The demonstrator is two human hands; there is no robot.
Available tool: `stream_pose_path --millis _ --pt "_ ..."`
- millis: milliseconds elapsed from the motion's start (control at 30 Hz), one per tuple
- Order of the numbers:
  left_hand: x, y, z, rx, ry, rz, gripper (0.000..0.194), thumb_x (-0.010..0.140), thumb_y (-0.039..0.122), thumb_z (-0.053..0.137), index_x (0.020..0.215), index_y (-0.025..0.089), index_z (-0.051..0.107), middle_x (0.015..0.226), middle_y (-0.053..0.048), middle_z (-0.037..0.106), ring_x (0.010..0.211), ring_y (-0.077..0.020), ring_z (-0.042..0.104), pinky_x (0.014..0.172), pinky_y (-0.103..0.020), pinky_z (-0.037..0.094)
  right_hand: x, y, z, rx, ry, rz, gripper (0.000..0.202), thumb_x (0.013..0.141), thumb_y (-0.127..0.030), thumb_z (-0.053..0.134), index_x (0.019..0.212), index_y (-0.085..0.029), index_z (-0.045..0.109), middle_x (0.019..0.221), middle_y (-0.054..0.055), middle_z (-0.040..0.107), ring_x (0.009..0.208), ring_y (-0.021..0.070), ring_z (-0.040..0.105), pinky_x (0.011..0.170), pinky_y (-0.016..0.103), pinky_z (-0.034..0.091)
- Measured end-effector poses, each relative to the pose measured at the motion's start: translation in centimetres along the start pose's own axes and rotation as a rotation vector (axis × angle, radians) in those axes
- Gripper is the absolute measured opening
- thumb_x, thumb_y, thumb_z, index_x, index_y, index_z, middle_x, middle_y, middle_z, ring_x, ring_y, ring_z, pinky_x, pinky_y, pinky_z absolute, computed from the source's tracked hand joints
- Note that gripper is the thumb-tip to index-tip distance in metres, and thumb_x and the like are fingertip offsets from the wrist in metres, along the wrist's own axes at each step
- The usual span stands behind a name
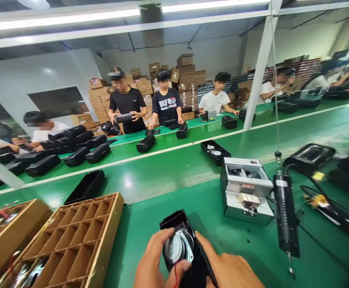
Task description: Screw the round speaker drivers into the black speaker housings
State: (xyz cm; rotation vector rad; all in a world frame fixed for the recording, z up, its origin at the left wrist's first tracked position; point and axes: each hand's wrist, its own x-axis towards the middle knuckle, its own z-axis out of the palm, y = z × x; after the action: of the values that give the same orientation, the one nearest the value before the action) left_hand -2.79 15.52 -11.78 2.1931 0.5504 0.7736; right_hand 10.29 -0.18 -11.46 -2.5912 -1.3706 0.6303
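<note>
My left hand (155, 262) grips a round silver speaker driver (177, 246) between thumb and fingers, with a red wire hanging from it. The driver sits tilted at the opening of a black speaker housing (179, 218); whether it is seated there I cannot tell. Around the housing's right side wraps my right hand (228, 266), its thumb or finger along the rim. The lower end of the housing runs out of the frame.
A cardboard-divided box (119, 204) with several drivers stands left. To the right are a grey screw feeder (228, 200) and a hanging electric screwdriver (285, 216). Beyond, a green conveyor belt (168, 168) carries an open housing (86, 186) and a housing with drivers (215, 152). Several co-workers sit or stand opposite.
</note>
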Motion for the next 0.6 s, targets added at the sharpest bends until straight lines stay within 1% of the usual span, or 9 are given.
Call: stream_pose_path --millis 67,100,167,233,267,333,367,500,600 --pt "1.2 -0.3 2.3 0.14 -0.097 0.091 0.053 0.082 0.02 0.065 0.135 0.021 0.064 0.131 -0.012 0.072 0.118 -0.0241 0.071 0.1 -0.037 0.059 -0.6 1.1 0.6 -0.002 -0.021 0.051 0.092 0.08 -0.013 0.05 0.168 -0.013 0.023 0.098 0.016 0.083 0.089 0.0435 0.08 0.06 0.04 0.045" --pt "1.6 -0.3 3.2 0.205 -0.15 0.125 0.06 0.078 0.013 0.062 0.137 0.022 0.062 0.13 -0.01 0.072 0.118 -0.023 0.071 0.102 -0.039 0.058 -0.8 1.5 0.9 -0.001 -0.025 0.066 0.092 0.08 -0.013 0.051 0.168 -0.015 0.024 0.098 0.015 0.083 0.087 0.0431 0.08 0.058 0.039 0.043" --pt "1.9 0.0 4.3 0.327 -0.223 0.186 0.071 0.068 0.002 0.061 0.135 0.027 0.064 0.126 -0.005 0.075 0.118 -0.0248 0.071 0.113 -0.049 0.05 -1.0 2.1 1.4 0.003 -0.035 0.083 0.093 0.079 -0.014 0.052 0.168 -0.017 0.025 0.096 0.014 0.083 0.085 0.0419 0.081 0.055 0.037 0.038" --pt "1.9 0.4 4.6 0.447 -0.251 0.206 0.072 0.062 -0.001 0.062 0.126 0.031 0.069 0.121 -0.001 0.078 0.115 -0.0293 0.07 0.114 -0.062 0.041 -1.1 2.4 1.5 0.013 -0.059 0.079 0.092 0.08 -0.015 0.052 0.168 -0.017 0.025 0.096 0.014 0.083 0.083 0.0412 0.081 0.053 0.037 0.032" --pt "1.9 0.5 4.6 0.502 -0.262 0.203 0.07 0.062 -0.002 0.062 0.123 0.032 0.07 0.12 -0.001 0.078 0.112 -0.0304 0.071 0.111 -0.064 0.04 -1.1 2.5 1.5 0.015 -0.074 0.071 0.092 0.08 -0.015 0.052 0.168 -0.016 0.024 0.095 0.014 0.083 0.083 0.0413 0.081 0.052 0.038 0.029" --pt "1.7 0.4 4.5 0.603 -0.287 0.205 0.066 0.065 -0.002 0.061 0.122 0.031 0.069 0.123 -0.001 0.078 0.11 -0.0294 0.071 0.103 -0.059 0.042 -1.1 2.7 1.7 0.021 -0.085 0.055 0.092 0.08 -0.016 0.052 0.168 -0.014 0.025 0.093 0.014 0.083 0.079 0.0411 0.081 0.05 0.038 0.023" --pt "1.7 0.2 4.5 0.631 -0.298 0.214 0.065 0.067 -0.002 0.06 0.124 0.03 0.067 0.125 -0.002 0.077 0.11 -0.028 0.071 0.102 -0.056 0.041 -1.0 2.7 1.8 0.028 -0.074 0.042 0.092 0.08 -0.016 0.053 0.167 -0.014 0.026 0.09 0.014 0.083 0.076 0.0404 0.081 0.049 0.038 0.021" --pt "1.5 -0.7 4.5 0.734 -0.28 0.265 0.073 0.073 -0.001 0.055 0.142 0.021 0.051 0.123 -0.006 0.078 0.108 -0.0244 0.073 0.108 -0.051 0.034 -0.8 3.2 3.0 0.084 0.014 -0.028 0.089 0.08 -0.017 0.056 0.166 -0.016 0.031 0.08 0.009 0.082 0.063 0.0361 0.079 0.044 0.038 0.016" --pt "1.4 -1.1 4.6 0.751 -0.28 0.25 0.077 0.074 0.0 0.055 0.148 0.017 0.039 0.119 -0.007 0.079 0.106 -0.025 0.074 0.111 -0.051 0.031 -0.8 3.3 3.5 0.088 0.009 -0.05 0.087 0.082 -0.016 0.056 0.165 -0.014 0.032 0.078 0.008 0.082 0.06 0.0353 0.079 0.041 0.038 0.013"
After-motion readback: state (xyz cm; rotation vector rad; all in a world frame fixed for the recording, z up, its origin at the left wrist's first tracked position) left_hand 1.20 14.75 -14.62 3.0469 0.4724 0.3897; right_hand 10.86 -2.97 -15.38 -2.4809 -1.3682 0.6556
